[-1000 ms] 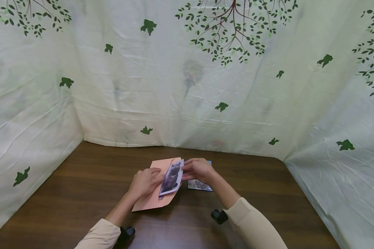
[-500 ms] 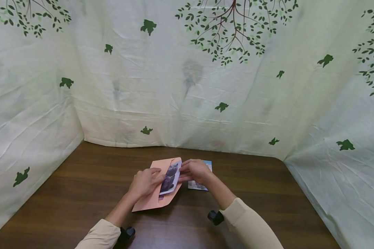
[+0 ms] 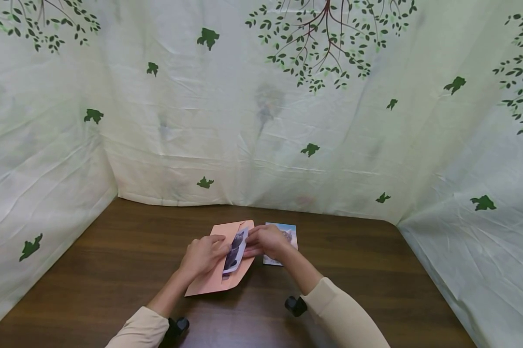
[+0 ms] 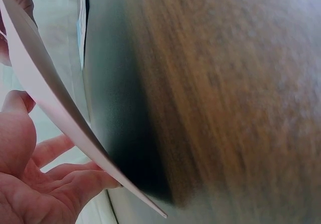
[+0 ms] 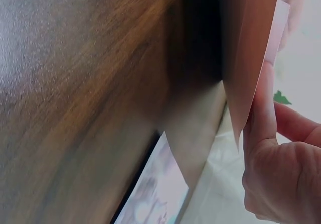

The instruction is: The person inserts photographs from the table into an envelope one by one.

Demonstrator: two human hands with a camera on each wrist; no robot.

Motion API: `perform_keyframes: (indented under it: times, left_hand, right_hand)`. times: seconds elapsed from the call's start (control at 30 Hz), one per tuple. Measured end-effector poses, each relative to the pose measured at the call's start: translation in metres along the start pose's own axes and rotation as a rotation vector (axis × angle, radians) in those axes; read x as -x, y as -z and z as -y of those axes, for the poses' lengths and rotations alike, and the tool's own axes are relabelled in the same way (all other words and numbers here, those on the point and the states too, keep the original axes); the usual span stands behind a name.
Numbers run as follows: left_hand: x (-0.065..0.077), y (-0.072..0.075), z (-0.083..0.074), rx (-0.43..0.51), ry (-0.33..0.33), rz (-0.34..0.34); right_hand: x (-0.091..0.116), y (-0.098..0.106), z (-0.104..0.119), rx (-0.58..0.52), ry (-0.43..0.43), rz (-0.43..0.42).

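Note:
A peach envelope [image 3: 206,282] is held tilted above the table in the head view, its opening towards the right. My left hand [image 3: 202,254] grips its left side; in the left wrist view the thumb and fingers [image 4: 83,184] lie on the envelope's edge and faces. A cat photo print [image 3: 234,254] with a white border sits partly inside the opening, its left part hidden by the envelope. My right hand [image 3: 268,241] pinches the print's right edge, with fingertips over the envelope's opening. In the right wrist view the fingers [image 5: 264,108] reach in behind the envelope wall [image 5: 248,48].
A second picture card [image 3: 283,228] with a blue top lies on the brown wooden table [image 3: 353,270], partly covered by the right hand. A white curtain [image 3: 179,121] printed with leaves surrounds the table's back and sides. A black wrist camera [image 3: 296,306] hangs under the right sleeve.
My right hand has moved left with the cat photo print, and more of the print is now inside the envelope. More of the second card shows. The left hand and envelope have stayed nearly still.

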State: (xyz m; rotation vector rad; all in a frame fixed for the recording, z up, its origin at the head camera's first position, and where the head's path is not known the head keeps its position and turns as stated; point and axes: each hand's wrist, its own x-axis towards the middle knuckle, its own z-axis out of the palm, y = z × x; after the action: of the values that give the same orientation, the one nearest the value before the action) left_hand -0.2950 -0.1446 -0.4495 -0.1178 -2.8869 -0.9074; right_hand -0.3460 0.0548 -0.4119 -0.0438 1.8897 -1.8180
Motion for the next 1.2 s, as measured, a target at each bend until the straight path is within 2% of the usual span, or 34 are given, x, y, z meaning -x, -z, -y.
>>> perform_keyframes:
  times: [0.4,0.8,1.2]
  left_hand:
    - [0.000,0.000,0.000,0.008,-0.006,-0.005]
    - [0.001,0.001,0.000,0.011,-0.008,-0.005]
    - [0.001,0.002,0.000,0.017,-0.008,0.004]
  right_hand:
    - [-0.004,-0.012,-0.006,-0.027,-0.010,-0.020]
    - [-0.006,-0.022,-0.013,-0.033,0.032,-0.021]
    - [-0.009,-0.028,-0.015,-0.046,0.036,-0.036]
